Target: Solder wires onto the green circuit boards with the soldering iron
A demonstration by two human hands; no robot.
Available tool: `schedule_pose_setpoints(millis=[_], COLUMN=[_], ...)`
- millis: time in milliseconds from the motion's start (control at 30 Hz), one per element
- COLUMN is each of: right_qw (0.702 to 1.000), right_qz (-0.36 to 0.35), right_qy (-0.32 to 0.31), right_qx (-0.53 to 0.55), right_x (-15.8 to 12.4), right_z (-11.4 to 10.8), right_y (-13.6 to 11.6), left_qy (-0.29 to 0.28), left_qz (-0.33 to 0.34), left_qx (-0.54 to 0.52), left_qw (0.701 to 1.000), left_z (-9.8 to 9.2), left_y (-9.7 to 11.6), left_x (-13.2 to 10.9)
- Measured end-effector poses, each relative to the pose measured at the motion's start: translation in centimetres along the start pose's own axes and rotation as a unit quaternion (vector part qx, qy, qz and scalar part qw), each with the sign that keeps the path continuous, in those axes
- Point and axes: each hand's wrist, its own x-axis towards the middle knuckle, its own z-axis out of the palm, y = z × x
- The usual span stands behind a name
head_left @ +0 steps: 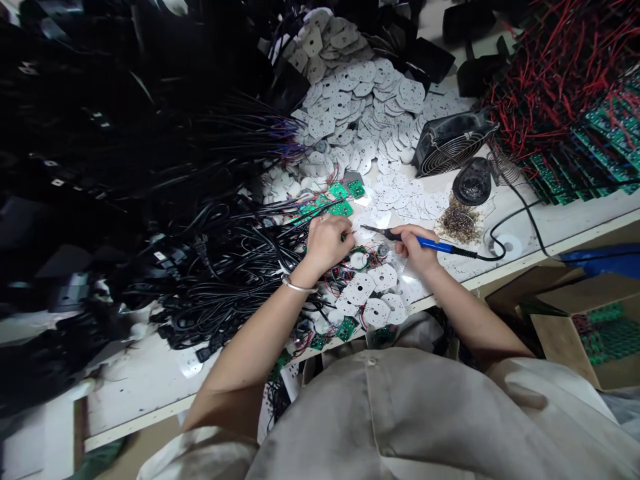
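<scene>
My right hand (416, 248) is closed round the handle of a blue and black soldering iron (434, 244), whose tip points left toward my other hand. Opposite it, my left hand (329, 239) is closed, fingers bent together over a small green piece that looks like a circuit board (344, 237), mostly hidden by the fingers. Just beyond lie several green circuit boards (340, 207) with thin wires. Between my forearms are white perforated discs (359, 288) and a tangle of red and black wires. A pale bracelet (299, 287) rings my left wrist.
Black cables (215, 293) crowd the left side. A heap of white discs (345, 100) fills the back, beside a black fan (453, 143). Right of it stand a dark round holder (472, 181) and red-wired boards (560, 160). A cardboard box (560, 333) sits below the table's right edge.
</scene>
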Motion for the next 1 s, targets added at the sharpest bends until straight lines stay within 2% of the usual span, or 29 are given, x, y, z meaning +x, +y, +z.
schedule_pose_setpoints(millis=[233, 567, 800, 1000], right_qw=[0.999, 0.999, 0.998, 0.998], right_qz=[0.027, 0.047, 0.056, 0.06], right_qy=[-0.019, -0.02, 0.011, -0.01], right_qx=[0.002, 0.006, 0.026, 0.021], right_x=[0.0, -0.12, -0.23, -0.25], right_z=[0.49, 0.75, 0.51, 0.6], right_y=[-0.53, 0.03, 0.1, 0.1], left_qy=[-0.007, -0.015, -0.027, -0.038], left_qz=[-0.002, -0.001, -0.011, -0.021], left_qx=[-0.005, 0.009, 0.019, 0.026], left_qw=[1.0, 1.0, 0.999, 0.999], left_z=[-0.01, 0.03, -0.15, -0.48], left_y=[-0.07, 0.03, 0.29, 0.51], left_x=[0.19, 0.33, 0.35, 0.38])
